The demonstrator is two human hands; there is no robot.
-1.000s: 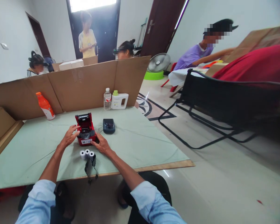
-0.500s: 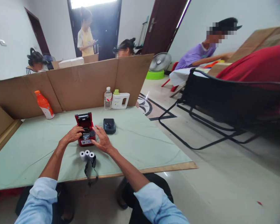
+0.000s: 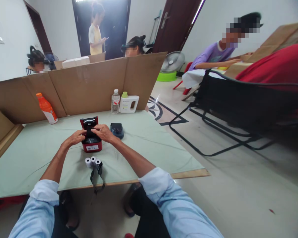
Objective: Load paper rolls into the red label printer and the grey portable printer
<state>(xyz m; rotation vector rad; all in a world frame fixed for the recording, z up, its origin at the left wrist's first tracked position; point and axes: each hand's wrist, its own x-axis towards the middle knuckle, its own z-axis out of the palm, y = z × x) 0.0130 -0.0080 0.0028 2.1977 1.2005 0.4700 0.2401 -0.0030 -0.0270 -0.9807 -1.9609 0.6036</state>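
Head: red device (image 3: 91, 141) (open) between hands (image 3: 76, 137) (image 3: 104, 133).

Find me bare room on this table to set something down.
Two patches: between the dark device and the right edge of the table, and between the left hand and the leftmost cardboard. The middle is crowded: that hand and the right hand are at the open red machine, with rolls just in front.
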